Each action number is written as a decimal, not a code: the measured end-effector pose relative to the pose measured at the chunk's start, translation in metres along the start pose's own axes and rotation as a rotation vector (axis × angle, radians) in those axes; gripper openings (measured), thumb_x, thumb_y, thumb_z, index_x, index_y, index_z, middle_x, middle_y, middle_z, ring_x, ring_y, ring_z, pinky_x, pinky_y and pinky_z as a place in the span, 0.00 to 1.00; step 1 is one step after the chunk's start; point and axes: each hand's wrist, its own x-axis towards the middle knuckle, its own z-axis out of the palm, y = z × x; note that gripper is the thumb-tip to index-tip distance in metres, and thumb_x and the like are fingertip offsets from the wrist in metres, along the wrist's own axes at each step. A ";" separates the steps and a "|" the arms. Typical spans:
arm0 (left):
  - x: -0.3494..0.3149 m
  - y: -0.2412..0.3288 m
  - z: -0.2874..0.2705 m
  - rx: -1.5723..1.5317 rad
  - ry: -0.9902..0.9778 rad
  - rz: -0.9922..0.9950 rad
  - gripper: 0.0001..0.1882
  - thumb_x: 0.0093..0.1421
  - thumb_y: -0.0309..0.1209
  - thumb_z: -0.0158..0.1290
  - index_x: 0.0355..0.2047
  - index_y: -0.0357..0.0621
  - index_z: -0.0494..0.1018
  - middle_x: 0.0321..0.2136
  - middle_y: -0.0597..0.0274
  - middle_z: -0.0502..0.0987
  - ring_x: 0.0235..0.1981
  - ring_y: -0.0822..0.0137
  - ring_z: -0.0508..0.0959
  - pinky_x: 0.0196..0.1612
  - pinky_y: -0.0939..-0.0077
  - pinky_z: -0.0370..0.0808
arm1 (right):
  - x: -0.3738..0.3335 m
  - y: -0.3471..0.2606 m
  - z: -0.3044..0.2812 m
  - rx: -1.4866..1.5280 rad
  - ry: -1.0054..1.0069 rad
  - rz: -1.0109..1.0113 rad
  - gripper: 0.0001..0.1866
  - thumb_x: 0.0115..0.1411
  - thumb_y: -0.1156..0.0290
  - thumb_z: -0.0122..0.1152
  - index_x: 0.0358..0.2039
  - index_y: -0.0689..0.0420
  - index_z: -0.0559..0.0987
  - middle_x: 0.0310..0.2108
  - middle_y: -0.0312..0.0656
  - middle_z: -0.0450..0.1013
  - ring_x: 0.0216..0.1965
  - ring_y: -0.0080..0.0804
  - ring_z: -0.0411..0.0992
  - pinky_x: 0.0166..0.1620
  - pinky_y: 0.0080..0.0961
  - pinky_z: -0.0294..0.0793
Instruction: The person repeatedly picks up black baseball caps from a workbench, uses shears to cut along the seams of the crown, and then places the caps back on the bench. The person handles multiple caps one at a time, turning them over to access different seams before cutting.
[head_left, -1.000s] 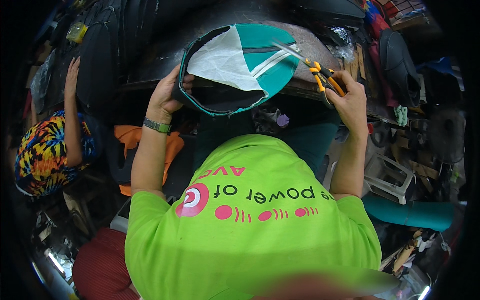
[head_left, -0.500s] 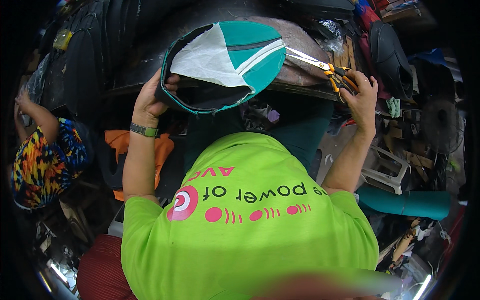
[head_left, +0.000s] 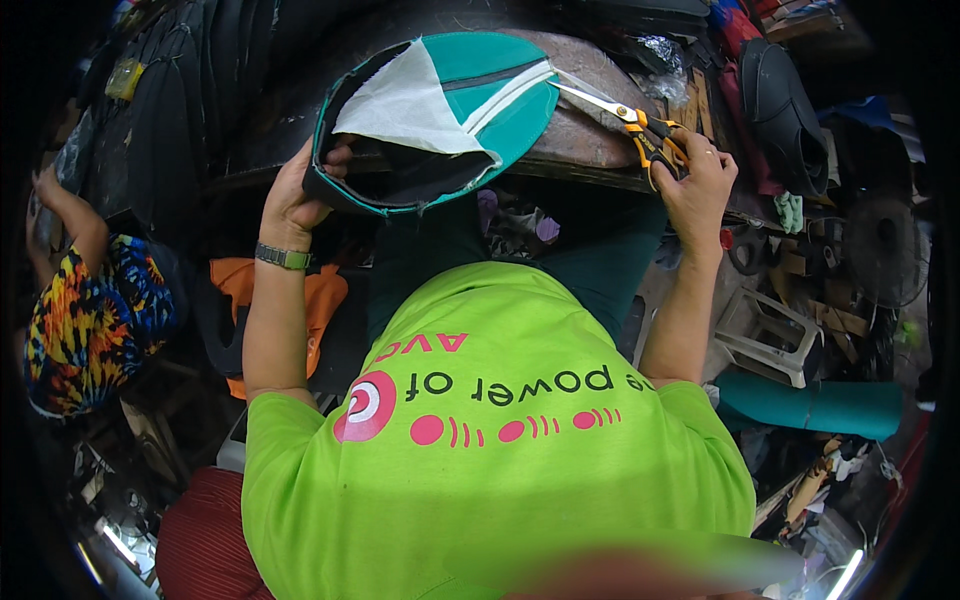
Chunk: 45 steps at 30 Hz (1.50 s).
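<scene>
My left hand (head_left: 303, 188) grips the open left edge of a teal, shell-shaped sewn piece (head_left: 505, 57), its fingers curled inside the black lining. A loose white cloth flap (head_left: 400, 108) covers part of the piece, and a white strip (head_left: 505, 98) runs to its rounded right end. In my right hand (head_left: 700, 182) is a pair of scissors (head_left: 628, 114) with black and orange handles. Their blades are parted, and the tips meet the right end of the piece where the white strip stops. Whether they touch fabric or thread is too fine to tell.
Behind the piece is a dark worktable (head_left: 600, 150) with its edge toward me. Black curved panels (head_left: 165, 120) stand at the left, near another person's patterned sleeve (head_left: 75, 320). At the right are a light plastic stool (head_left: 765, 335), a teal roll (head_left: 810, 405) and a fan (head_left: 885, 245).
Both hands have shifted a little to the left, the sewn piece and scissors with them. The piece and scissors also sit slightly higher. The scissor tips stay at the piece's right end.
</scene>
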 end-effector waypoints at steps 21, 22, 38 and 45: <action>-0.001 -0.003 0.007 0.045 0.031 0.081 0.16 0.73 0.31 0.39 0.52 0.27 0.64 0.28 0.66 0.68 0.21 0.81 0.72 0.23 0.89 0.69 | 0.000 -0.015 0.006 0.032 -0.010 0.070 0.20 0.47 0.65 0.70 0.42 0.55 0.78 0.34 0.40 0.78 0.39 0.37 0.74 0.49 0.37 0.59; -0.001 -0.003 0.008 0.027 0.021 0.076 0.17 0.73 0.31 0.39 0.52 0.27 0.63 0.28 0.66 0.68 0.21 0.81 0.72 0.22 0.89 0.69 | 0.001 -0.017 0.008 0.007 -0.002 0.061 0.20 0.47 0.66 0.70 0.41 0.55 0.78 0.34 0.40 0.78 0.39 0.37 0.74 0.49 0.36 0.60; -0.012 -0.004 0.001 0.011 -0.007 0.114 0.14 0.73 0.35 0.44 0.48 0.37 0.71 0.28 0.63 0.70 0.22 0.78 0.70 0.25 0.89 0.74 | 0.022 -0.025 0.009 0.025 -0.113 0.351 0.16 0.52 0.65 0.67 0.41 0.55 0.77 0.30 0.49 0.79 0.33 0.51 0.79 0.38 0.42 0.75; -0.011 -0.012 0.001 -0.005 -0.020 0.112 0.13 0.71 0.38 0.50 0.43 0.41 0.76 0.28 0.59 0.78 0.24 0.72 0.76 0.27 0.80 0.77 | 0.044 -0.035 0.009 0.140 -0.137 0.108 0.20 0.50 0.75 0.64 0.46 0.58 0.75 0.45 0.52 0.74 0.48 0.51 0.73 0.50 0.42 0.72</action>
